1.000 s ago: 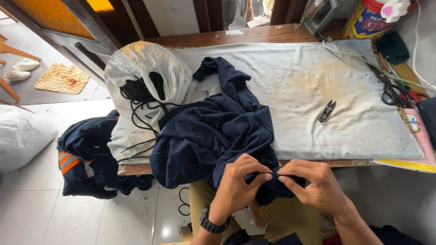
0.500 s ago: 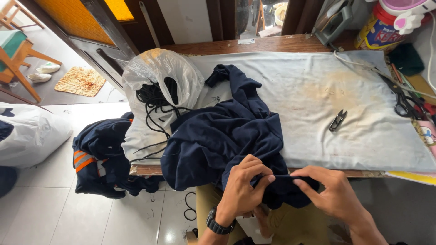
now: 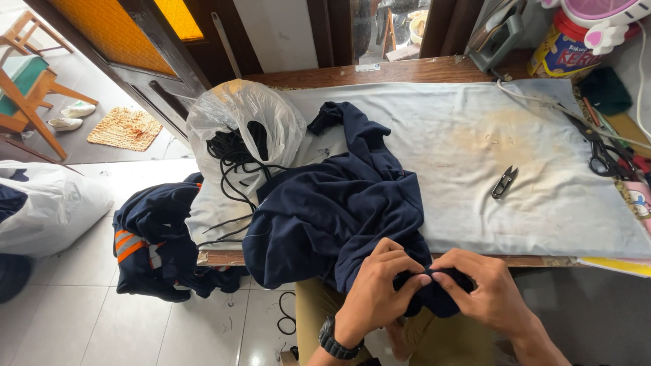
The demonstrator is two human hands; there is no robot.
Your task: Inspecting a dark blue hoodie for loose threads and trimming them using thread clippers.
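A dark navy garment (image 3: 339, 203) lies bunched on the front left of a table covered with a pale grey stained cloth (image 3: 475, 156). Its lower edge hangs off the front of the table into my lap. My left hand (image 3: 380, 288), with a black watch on the wrist, pinches that edge. My right hand (image 3: 485, 291) grips the same fold beside it, fingertips of both hands meeting. A small black thread snip (image 3: 504, 182) lies on the cloth, to the right of the garment and apart from both hands.
A clear plastic bag (image 3: 237, 135) holding black cords sits at the table's left end. More navy clothing with orange stripes (image 3: 156, 244) lies on the floor, beside a white sack (image 3: 47, 203). Black scissors (image 3: 603, 152) and a tin (image 3: 563, 47) stand at the right.
My hands have drawn closer together on the garment's hanging edge, fingertips now touching. The view has shifted slightly; the garment on the table lies much as before.
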